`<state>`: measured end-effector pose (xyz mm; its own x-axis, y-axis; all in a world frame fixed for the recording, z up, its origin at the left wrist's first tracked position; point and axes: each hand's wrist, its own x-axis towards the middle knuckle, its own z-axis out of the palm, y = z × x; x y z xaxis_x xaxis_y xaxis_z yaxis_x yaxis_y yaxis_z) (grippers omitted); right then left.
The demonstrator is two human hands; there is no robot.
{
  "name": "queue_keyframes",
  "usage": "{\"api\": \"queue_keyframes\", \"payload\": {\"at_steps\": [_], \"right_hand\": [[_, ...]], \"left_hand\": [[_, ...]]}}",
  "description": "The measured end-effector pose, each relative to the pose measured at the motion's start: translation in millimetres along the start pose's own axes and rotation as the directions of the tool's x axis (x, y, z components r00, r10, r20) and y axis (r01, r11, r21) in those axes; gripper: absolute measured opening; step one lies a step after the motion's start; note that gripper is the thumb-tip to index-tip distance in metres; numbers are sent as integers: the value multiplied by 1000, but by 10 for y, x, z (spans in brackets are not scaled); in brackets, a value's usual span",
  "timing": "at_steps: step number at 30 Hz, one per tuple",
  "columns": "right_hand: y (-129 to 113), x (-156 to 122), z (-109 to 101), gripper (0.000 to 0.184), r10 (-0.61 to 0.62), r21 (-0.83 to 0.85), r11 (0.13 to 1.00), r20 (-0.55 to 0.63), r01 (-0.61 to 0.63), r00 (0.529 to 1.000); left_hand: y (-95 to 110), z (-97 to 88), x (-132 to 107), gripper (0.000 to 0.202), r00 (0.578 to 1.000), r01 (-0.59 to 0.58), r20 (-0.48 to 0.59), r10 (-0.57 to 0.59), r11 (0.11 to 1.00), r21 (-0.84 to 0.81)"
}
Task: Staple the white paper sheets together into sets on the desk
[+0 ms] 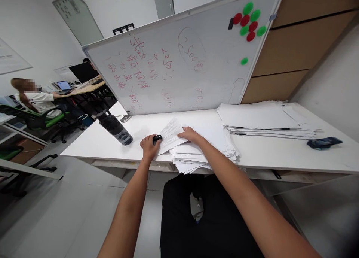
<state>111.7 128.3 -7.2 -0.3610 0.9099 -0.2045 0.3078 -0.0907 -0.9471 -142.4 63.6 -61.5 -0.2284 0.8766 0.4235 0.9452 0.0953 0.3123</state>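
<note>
My left hand (pixel 149 147) is closed round a small, rounded black tool (pixel 157 138) that looks like a stapler, at the left edge of a printed sheet of paper (pixel 169 135). Whether its jaws are on the paper cannot be made out. With thumb and fingers, my right hand (pixel 189 134) pinches the right edge of the same sheet. That sheet lies at a slant, partly on the white table and against a thick, uneven stack of papers (pixel 193 157). My right forearm crosses over this stack.
A dark water bottle (pixel 114 127) stands on the white table (pixel 263 151) at left. Farther right lie another paper stack (pixel 258 117) and a dark phone (pixel 324 143). A whiteboard (pixel 174 63) with magnets rises behind. A person (pixel 39 99) sits at a desk far left.
</note>
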Motion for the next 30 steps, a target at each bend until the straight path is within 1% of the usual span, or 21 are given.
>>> {"api": "queue_keyframes", "payload": {"at_steps": [4,6,8,10,12,14,17,19,21,23,24,26,28,30], "right_hand": [[-12,2,-4,16,4,-24,1000,5,-3,1000],[-28,-11,-11,21,8,-47,999,-17,-9,1000],[-48,-24,-15,28,6,-74,997,-60,-10,998],[-65,-30,-8,33,9,-70,997,-81,-14,997],[-70,-24,11,34,7,-53,999,-79,-11,997],[-58,-8,39,33,-7,-73,997,-101,0,995],[-17,24,77,32,-51,-176,984,-157,23,986],[11,39,87,31,-83,-241,970,-168,41,982],[32,43,84,29,-121,-275,959,-153,75,981],[48,39,74,25,-157,-283,952,-131,115,979],[57,37,69,24,-164,-279,952,-116,126,980],[83,39,65,24,-174,-282,950,-132,132,976],[123,48,67,26,-198,-320,937,-152,141,968],[170,58,72,27,-226,-321,932,-152,168,962]], "left_hand": [[12,4,-17,39,1000,-11,-1,11,1000,12],[31,-4,-8,36,1000,15,4,-15,1000,0],[60,-31,53,37,998,64,17,-64,998,-14],[92,-83,193,43,991,128,41,-128,991,-21],[123,-146,407,45,981,190,50,-189,981,-29],[154,-186,649,46,970,239,59,-236,970,-42],[217,-135,915,53,952,275,142,-269,961,-20],[270,-28,966,61,950,266,155,-272,962,55],[316,90,931,74,959,235,123,-254,960,151],[336,176,865,83,968,186,124,-217,957,221],[332,206,839,83,971,155,140,-191,959,237],[290,265,824,81,973,128,155,-172,958,255],[208,349,852,78,983,48,159,-91,965,256],[116,454,890,77,983,-8,181,-38,968,251]]}}
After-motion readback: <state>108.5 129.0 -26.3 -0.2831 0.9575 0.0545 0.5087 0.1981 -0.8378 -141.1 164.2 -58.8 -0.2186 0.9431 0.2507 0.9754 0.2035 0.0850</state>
